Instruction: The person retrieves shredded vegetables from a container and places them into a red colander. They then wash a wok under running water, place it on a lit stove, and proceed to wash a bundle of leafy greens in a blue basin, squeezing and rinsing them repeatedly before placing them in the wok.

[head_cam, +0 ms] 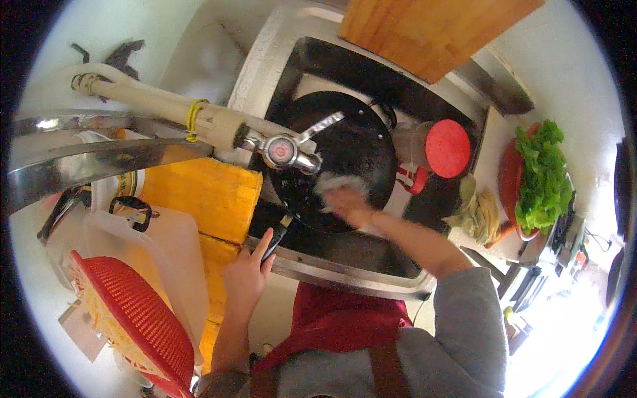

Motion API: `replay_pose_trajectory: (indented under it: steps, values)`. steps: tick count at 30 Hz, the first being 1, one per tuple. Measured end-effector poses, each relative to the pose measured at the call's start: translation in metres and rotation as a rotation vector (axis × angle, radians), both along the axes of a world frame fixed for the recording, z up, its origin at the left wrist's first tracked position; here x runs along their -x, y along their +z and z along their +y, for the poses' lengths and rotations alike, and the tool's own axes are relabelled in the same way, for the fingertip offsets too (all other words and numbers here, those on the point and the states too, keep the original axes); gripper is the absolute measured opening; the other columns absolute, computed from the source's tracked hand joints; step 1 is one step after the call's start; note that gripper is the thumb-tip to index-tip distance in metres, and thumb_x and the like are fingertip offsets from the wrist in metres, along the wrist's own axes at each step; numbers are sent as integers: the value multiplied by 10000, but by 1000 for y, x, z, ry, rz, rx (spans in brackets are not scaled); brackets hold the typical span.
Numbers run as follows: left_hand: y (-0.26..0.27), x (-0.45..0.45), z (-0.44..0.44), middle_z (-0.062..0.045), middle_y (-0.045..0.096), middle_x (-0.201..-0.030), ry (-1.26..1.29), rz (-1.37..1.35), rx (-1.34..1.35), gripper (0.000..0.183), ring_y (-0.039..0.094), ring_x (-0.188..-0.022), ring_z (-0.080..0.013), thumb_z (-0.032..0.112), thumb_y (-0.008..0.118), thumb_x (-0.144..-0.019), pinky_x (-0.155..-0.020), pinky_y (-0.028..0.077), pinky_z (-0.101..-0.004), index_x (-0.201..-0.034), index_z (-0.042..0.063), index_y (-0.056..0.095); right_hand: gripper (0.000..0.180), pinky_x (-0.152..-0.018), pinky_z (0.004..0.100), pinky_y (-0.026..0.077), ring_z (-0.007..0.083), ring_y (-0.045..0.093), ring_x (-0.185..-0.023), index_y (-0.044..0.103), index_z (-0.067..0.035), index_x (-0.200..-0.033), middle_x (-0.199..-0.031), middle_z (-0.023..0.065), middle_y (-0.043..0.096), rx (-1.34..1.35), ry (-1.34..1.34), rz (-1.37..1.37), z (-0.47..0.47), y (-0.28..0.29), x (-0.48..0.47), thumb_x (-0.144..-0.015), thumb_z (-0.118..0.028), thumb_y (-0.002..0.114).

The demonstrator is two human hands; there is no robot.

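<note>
A dark round frying pan [318,114] lies in the metal sink [259,84], its inside facing up. My left hand [251,263] grips the pan's black handle [275,241] at the sink's front left edge. Blurred, my right hand [348,204] presses a pale scrubbing cloth or pad [343,184] against the pan's inside near its front rim; its exact kind cannot be made out. The metal tap [283,149] on a cream pipe hangs over the pan and hides part of it.
Right of the pan stands a jar with a red lid [448,148]. A wooden board [428,35] juts over the sink's far rim. Leafy greens [542,179] fill a bowl at right. At left are yellow boards [199,199], a translucent plastic container [174,239] and a red basket [134,298].
</note>
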State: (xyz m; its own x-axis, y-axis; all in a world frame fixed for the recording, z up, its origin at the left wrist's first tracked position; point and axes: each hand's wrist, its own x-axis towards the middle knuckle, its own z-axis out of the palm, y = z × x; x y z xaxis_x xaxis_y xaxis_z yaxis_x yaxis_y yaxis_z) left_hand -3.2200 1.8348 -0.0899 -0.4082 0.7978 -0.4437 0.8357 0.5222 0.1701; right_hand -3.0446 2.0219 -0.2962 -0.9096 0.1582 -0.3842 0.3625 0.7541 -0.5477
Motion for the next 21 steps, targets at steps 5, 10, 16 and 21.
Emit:
replay_pose_trajectory:
  steps: [5, 10, 16, 21]
  values:
    - [0, -4, 0, -92, 477, -582, -39, 9, -20, 530, 520, -488, -254, 294, 590, -770, -438, 409, -362, -1260, 316, 388, 515, -960, 469, 225, 315, 318, -1167, 309, -127, -1294, -1306, 108, 334, -544, -400, -93, 93, -36, -18, -830, -307, 440]
    - [-1, -6, 6, -96, 495, -591, -17, 13, 7, 535, 527, -490, -251, 286, 590, -772, -434, 405, -366, -1264, 314, 383, 738, -1002, 526, 96, 356, 94, -1287, 162, -78, -1353, -1396, 168, 139, -306, -600, -133, -31, -42, 28, -816, -536, 377]
    - [-4, 2, 0, -91, 485, -551, -49, -13, -28, 530, 521, -463, -254, 290, 589, -772, -433, 406, -361, -1263, 303, 390, 478, -992, 382, 226, 271, 310, -1185, 270, -33, -1262, -1291, 170, 315, 577, -452, 364, -42, 19, 124, -900, -346, 274]
    - [-2, 6, 1, -105, 515, -554, 37, -106, -16, 517, 537, -481, -255, 299, 590, -774, -446, 412, -359, -1257, 280, 408, 416, -892, 465, 330, 346, 437, -1032, 413, -82, -1171, -1182, 181, 431, -83, -710, 340, 62, -68, 144, -811, -285, 464]
